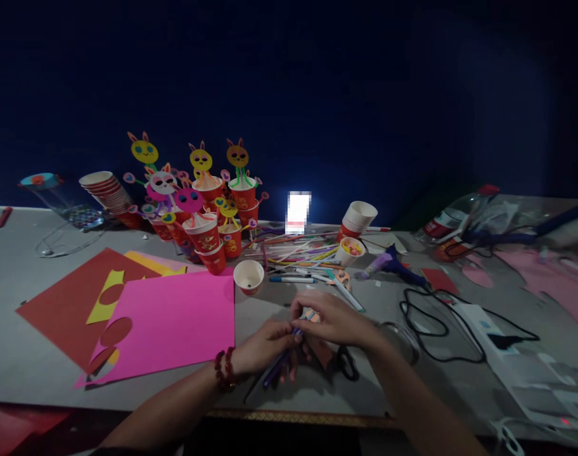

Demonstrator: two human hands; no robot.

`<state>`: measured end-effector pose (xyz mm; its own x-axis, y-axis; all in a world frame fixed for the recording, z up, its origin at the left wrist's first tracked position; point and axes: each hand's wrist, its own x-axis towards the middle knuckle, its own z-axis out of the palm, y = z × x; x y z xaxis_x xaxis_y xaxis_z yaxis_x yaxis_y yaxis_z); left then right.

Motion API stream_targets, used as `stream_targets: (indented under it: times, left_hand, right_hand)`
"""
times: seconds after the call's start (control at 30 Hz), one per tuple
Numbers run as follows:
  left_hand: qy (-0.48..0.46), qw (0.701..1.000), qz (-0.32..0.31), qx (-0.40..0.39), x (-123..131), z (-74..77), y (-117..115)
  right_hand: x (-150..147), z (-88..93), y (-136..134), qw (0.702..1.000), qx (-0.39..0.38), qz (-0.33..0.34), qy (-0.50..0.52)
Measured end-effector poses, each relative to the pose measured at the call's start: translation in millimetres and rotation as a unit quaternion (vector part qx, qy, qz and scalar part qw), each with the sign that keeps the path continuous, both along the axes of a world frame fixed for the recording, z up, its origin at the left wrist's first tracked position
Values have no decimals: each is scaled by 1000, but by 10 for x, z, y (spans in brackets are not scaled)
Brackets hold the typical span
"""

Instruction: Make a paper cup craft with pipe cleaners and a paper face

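Observation:
My left hand (274,345) is closed around a bundle of purple pipe cleaners (276,372), whose ends stick out below toward the table edge. The fingers of my right hand (324,320) are bent and pinch the upper end of the same bundle, close to my left thumb. Partly covered beneath my right hand lies a brownish paper piece (321,351). Beside it are the black loops of what look like scissor handles (348,364). A small paper cup (248,277) stands just beyond my hands.
Rabbit figures in red cups (201,228) stand at the back left. Pink paper (179,323) lies left of my hands. Pipe cleaners (303,250), pens and a cup of colourful bits (350,250) lie ahead. A glue gun (403,269), black cable (431,332) and power strip (502,354) are right.

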<state>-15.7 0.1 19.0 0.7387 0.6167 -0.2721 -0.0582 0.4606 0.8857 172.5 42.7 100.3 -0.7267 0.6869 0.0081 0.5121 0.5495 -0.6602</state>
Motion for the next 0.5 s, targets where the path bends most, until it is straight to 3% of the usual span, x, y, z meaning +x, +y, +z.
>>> stream_targets:
  times: [0.27, 0.5]
  left_hand:
    - [52, 997, 14, 47, -13, 11, -15]
    - [84, 991, 24, 105, -12, -44, -27]
  right_hand:
    - [-110, -32, 3, 991, -53, -104, -58]
    - [-185, -112, -65, 978, -1, -165, -125]
